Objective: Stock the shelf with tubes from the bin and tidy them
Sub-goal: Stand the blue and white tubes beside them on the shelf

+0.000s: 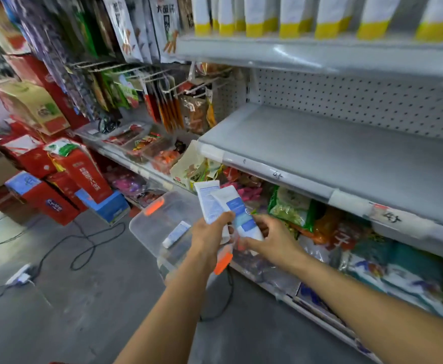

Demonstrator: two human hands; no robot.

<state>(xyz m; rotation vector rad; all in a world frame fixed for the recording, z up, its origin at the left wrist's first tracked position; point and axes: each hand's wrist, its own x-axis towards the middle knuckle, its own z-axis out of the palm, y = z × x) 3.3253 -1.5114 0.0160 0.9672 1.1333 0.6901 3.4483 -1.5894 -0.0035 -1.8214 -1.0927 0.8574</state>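
Holding one white-and-blue tube per hand: left hand (210, 232) curls round the base of the rear tube (206, 200); right hand (270, 237) pinches the front tube (237, 211), which overlaps the first; both tubes point up and away. Grey shelf (320, 153) lies above and right of the grip; green packet (291, 208) just right of the right hand, one tier lower. Clear bin (147, 227) with orange latches (153, 207) sits directly beneath the grip; a third tube (176, 234) lies inside, left of the left hand; cables (83, 248) on the floor further left.
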